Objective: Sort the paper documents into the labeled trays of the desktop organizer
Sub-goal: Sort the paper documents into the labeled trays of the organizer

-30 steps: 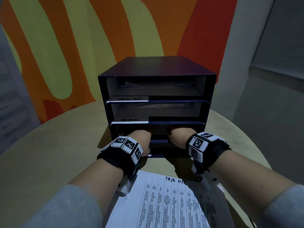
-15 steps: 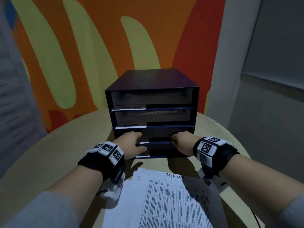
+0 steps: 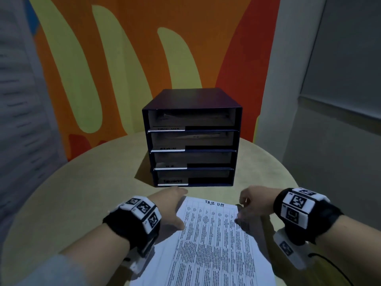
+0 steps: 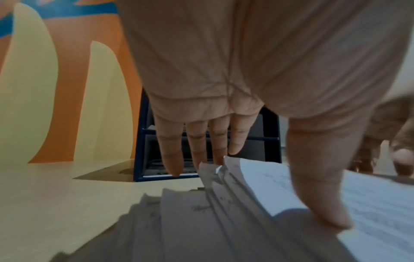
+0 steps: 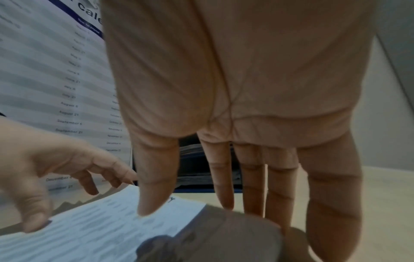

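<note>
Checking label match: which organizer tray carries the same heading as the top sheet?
The topmost tray of the four: its label strip reads "TASK LIST", like the sheet. The next one down reads "ADMIN"; the lower two are illegible.

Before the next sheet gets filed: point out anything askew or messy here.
The paper stack lies unevenly on the table: in the left wrist view its left edges fan out and the far corner curls up beside the left hand. The organizer stands straight.

Dim, bluish light fills all three views. The organizer (image 3: 191,139) throws a soft shadow leftward on the counter (image 3: 82,193). Both wrist views look soft and smeared, and straight lines bow at the wide-angle edges.
</note>
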`<act>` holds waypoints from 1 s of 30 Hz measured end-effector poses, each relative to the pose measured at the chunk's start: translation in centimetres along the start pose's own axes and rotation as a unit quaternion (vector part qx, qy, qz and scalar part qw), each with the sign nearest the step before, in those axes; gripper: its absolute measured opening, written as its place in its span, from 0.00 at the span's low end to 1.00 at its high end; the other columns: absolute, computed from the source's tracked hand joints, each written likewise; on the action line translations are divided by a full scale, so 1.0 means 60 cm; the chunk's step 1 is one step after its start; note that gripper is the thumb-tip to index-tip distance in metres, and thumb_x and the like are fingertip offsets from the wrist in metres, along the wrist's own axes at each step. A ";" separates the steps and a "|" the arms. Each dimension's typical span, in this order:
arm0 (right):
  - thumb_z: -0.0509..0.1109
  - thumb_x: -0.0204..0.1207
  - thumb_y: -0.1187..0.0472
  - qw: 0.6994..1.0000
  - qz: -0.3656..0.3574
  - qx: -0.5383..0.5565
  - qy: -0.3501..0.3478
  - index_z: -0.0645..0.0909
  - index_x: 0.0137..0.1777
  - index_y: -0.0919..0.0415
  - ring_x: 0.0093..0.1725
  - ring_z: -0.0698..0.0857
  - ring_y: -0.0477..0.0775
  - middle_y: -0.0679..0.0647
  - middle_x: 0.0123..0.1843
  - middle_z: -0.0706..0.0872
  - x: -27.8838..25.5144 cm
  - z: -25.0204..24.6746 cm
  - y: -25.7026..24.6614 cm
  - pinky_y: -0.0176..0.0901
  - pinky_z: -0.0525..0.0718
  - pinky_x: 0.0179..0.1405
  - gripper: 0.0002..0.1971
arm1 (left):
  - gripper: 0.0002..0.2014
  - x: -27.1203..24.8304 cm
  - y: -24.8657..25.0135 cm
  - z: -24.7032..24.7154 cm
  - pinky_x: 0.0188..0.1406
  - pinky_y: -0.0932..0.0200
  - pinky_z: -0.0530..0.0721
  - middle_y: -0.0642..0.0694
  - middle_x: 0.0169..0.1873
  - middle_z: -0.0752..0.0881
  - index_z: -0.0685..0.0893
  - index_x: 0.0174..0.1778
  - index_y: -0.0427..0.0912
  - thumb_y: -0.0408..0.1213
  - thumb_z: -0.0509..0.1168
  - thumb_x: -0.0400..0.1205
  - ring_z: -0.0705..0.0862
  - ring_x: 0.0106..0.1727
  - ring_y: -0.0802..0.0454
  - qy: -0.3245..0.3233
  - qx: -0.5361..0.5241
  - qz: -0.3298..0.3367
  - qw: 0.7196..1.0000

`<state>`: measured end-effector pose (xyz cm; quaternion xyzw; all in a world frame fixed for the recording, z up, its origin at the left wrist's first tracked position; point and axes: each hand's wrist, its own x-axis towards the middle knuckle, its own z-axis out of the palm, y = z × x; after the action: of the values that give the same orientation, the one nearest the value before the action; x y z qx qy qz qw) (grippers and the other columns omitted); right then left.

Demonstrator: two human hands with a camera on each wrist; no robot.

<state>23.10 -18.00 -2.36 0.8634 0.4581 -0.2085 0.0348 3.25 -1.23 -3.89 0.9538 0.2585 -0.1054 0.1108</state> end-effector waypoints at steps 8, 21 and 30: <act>0.73 0.75 0.58 0.988 0.009 0.111 0.106 0.77 0.64 0.57 0.49 0.79 0.51 0.53 0.55 0.80 -0.016 0.043 0.004 0.36 0.75 0.40 0.18 | 0.12 -0.013 0.015 0.009 0.60 0.52 0.77 0.48 0.58 0.74 0.77 0.55 0.45 0.43 0.69 0.79 0.74 0.63 0.47 0.087 0.057 -0.005 0.995; 0.69 0.80 0.67 0.787 -0.104 0.600 0.096 0.83 0.59 0.57 0.52 0.90 0.55 0.53 0.54 0.91 -0.081 0.005 -0.004 0.48 0.86 0.47 0.11 | 0.10 -0.074 -0.032 -0.033 0.51 0.38 0.85 0.34 0.35 0.84 0.80 0.33 0.39 0.33 0.72 0.80 0.84 0.39 0.43 0.291 -0.456 -0.027 0.841; 0.64 0.83 0.68 0.774 -0.077 0.623 0.088 0.85 0.59 0.64 0.55 0.90 0.63 0.60 0.54 0.91 -0.068 0.043 -0.020 0.64 0.82 0.64 0.10 | 0.09 -0.102 -0.027 0.006 0.50 0.50 0.87 0.42 0.53 0.91 0.78 0.60 0.38 0.26 0.64 0.84 0.90 0.52 0.47 0.167 -0.568 -0.026 0.806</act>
<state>19.29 -21.10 -2.96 0.6726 0.2945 -0.3729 -0.5673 -2.79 -2.85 -2.94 0.7165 0.3119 0.2178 0.5848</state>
